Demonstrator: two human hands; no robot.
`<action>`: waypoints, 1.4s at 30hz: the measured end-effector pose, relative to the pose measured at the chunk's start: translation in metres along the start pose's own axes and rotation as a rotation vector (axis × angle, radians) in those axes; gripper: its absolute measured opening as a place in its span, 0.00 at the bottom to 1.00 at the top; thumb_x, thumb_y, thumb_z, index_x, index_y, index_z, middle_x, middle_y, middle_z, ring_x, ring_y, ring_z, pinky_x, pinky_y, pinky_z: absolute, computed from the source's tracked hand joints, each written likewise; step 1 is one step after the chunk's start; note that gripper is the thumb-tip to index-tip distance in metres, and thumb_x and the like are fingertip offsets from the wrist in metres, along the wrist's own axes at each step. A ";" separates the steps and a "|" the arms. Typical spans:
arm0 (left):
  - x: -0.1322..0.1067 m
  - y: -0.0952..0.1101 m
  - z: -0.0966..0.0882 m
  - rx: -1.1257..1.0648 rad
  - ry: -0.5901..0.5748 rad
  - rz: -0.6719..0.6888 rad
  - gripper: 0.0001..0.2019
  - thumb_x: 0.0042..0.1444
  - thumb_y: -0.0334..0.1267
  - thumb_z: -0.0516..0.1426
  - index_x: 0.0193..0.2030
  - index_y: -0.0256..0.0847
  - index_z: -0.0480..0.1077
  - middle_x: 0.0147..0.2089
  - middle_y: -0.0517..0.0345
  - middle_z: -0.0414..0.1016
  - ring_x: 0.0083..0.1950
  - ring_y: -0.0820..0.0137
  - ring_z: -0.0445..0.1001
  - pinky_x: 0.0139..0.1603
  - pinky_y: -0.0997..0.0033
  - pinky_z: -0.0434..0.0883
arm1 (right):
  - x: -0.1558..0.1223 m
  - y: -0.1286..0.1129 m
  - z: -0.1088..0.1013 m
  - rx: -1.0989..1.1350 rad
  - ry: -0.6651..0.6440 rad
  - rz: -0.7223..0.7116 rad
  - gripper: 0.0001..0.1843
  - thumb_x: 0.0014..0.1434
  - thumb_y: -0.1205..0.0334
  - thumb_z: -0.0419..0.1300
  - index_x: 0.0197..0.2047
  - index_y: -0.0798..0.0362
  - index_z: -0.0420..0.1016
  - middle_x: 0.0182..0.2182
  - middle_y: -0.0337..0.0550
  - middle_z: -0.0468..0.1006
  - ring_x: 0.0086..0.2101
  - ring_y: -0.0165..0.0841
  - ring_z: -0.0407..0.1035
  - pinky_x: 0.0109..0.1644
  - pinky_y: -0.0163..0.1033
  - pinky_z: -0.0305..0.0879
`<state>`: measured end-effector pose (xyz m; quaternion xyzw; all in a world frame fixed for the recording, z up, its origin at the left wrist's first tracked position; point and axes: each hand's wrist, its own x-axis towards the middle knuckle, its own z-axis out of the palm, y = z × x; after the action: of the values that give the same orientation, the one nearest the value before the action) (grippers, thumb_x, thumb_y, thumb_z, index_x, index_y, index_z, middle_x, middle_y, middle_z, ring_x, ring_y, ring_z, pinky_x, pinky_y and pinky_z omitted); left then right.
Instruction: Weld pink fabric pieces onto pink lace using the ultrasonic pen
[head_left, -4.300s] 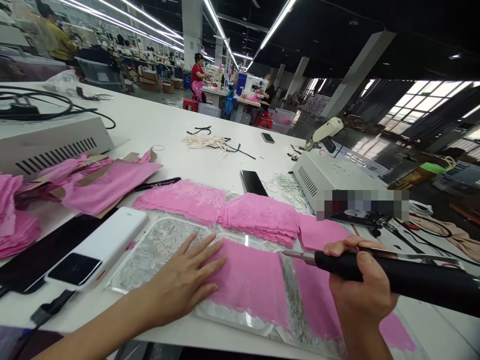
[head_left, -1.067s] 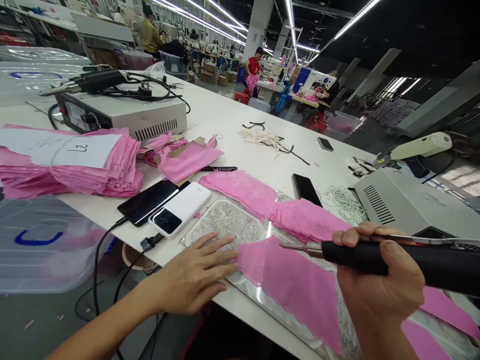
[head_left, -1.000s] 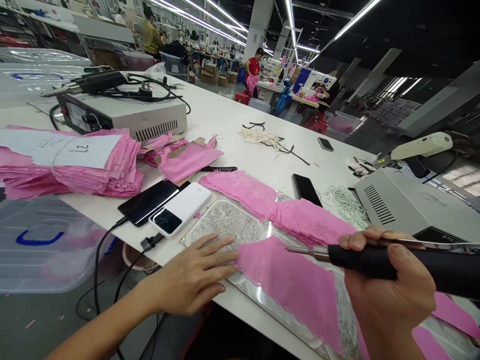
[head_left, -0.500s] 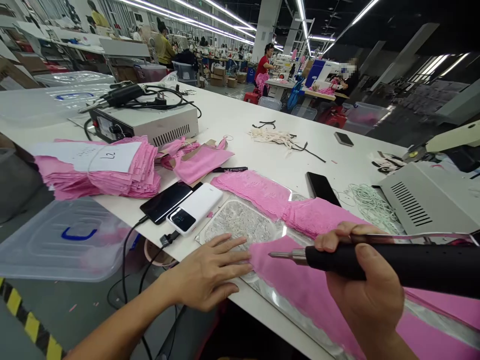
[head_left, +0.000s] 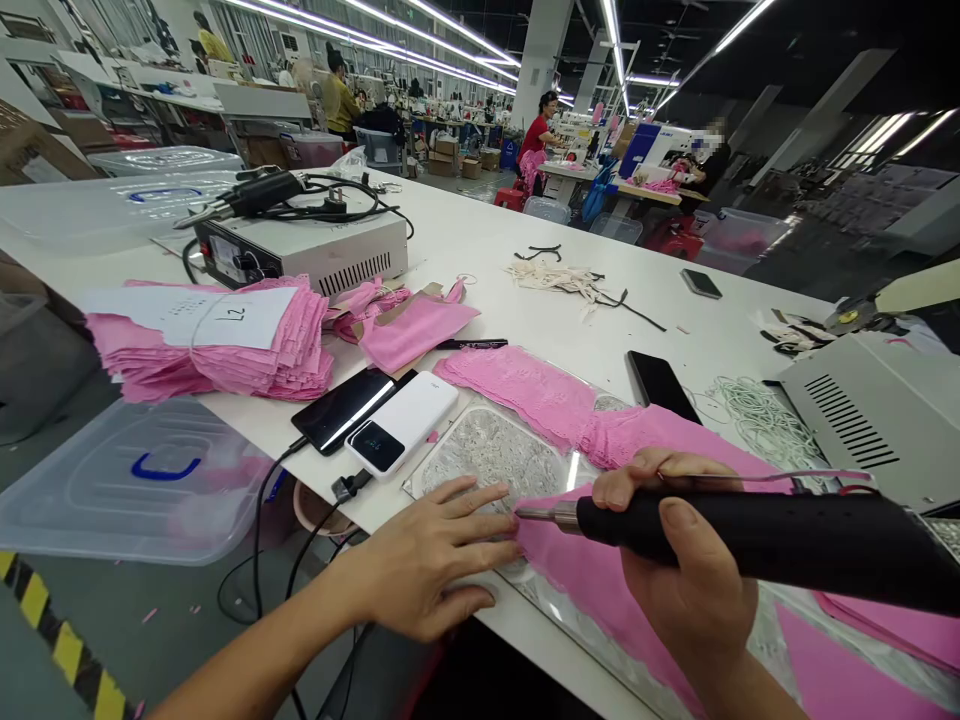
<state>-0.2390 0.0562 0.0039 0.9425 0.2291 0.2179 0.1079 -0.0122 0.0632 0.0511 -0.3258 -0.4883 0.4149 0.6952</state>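
Observation:
My right hand (head_left: 686, 580) is wrapped round a black hand-held cutting tool (head_left: 750, 535) with a metal tip pointing left. The tip sits at the left edge of a pink lace piece (head_left: 577, 575) lying on a clear glass plate (head_left: 487, 455). My left hand (head_left: 431, 555) lies flat with fingers spread on the plate, its fingertips touching the lace edge just under the tool tip. More pink lace pieces (head_left: 540, 395) lie behind on the plate.
A white power bank (head_left: 401, 425) and a phone (head_left: 341, 410) lie left of the plate. A stack of pink lace (head_left: 217, 345) with a paper label, a grey control box (head_left: 304, 250), another box (head_left: 877, 415), a black phone (head_left: 664, 385) and elastic bands are around. People work at the back.
The view has swung left. My right hand has brought the tool tip leftward to the lace edge beside my left fingertips. My left hand has stayed flat on the plate.

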 end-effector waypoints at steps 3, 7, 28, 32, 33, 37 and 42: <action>0.000 0.000 0.000 0.001 0.012 0.003 0.20 0.64 0.41 0.55 0.61 0.40 0.68 0.66 0.53 0.69 0.72 0.56 0.59 0.72 0.52 0.56 | 0.000 0.002 0.000 0.012 -0.011 -0.015 0.06 0.57 0.61 0.63 0.38 0.49 0.70 0.34 0.36 0.69 0.27 0.27 0.70 0.34 0.41 0.73; -0.001 0.000 0.000 0.005 0.018 0.003 0.22 0.62 0.38 0.56 0.63 0.41 0.67 0.66 0.52 0.69 0.73 0.56 0.58 0.73 0.51 0.55 | -0.001 0.006 0.001 0.026 -0.047 -0.043 0.05 0.58 0.62 0.62 0.38 0.48 0.69 0.34 0.36 0.70 0.28 0.28 0.71 0.34 0.40 0.73; -0.003 -0.008 -0.002 0.176 -0.013 0.068 0.29 0.64 0.35 0.54 0.72 0.43 0.56 0.68 0.53 0.65 0.74 0.59 0.55 0.71 0.51 0.62 | 0.017 -0.031 -0.088 -0.161 0.400 -0.173 0.09 0.48 0.61 0.65 0.33 0.50 0.70 0.31 0.35 0.69 0.26 0.28 0.67 0.32 0.40 0.71; -0.002 -0.009 -0.003 0.170 -0.006 0.069 0.29 0.64 0.36 0.55 0.71 0.42 0.57 0.68 0.53 0.66 0.73 0.59 0.56 0.72 0.54 0.60 | 0.016 -0.026 -0.088 -0.163 0.376 -0.169 0.09 0.50 0.61 0.65 0.34 0.50 0.70 0.31 0.35 0.69 0.26 0.28 0.68 0.32 0.40 0.71; -0.002 -0.008 -0.003 0.168 -0.003 0.068 0.29 0.64 0.35 0.55 0.71 0.42 0.57 0.68 0.53 0.66 0.73 0.59 0.56 0.72 0.54 0.59 | 0.017 -0.025 -0.088 -0.161 0.372 -0.170 0.08 0.50 0.61 0.65 0.34 0.50 0.70 0.31 0.35 0.69 0.25 0.28 0.68 0.32 0.41 0.71; -0.002 -0.008 -0.003 0.155 0.006 0.061 0.29 0.64 0.35 0.55 0.71 0.43 0.58 0.68 0.53 0.67 0.73 0.60 0.57 0.73 0.55 0.58 | 0.018 -0.022 -0.086 -0.149 0.351 -0.177 0.08 0.51 0.61 0.64 0.34 0.50 0.70 0.32 0.35 0.69 0.26 0.28 0.68 0.33 0.41 0.71; -0.002 -0.009 -0.002 0.127 0.003 0.047 0.29 0.63 0.36 0.56 0.71 0.46 0.59 0.68 0.55 0.67 0.72 0.59 0.59 0.72 0.54 0.60 | 0.018 -0.020 -0.084 -0.149 0.343 -0.177 0.07 0.52 0.61 0.65 0.35 0.49 0.71 0.32 0.35 0.69 0.26 0.28 0.69 0.34 0.41 0.71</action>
<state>-0.2455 0.0633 0.0025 0.9523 0.2204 0.2069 0.0426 0.0760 0.0666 0.0491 -0.3982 -0.4188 0.2535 0.7757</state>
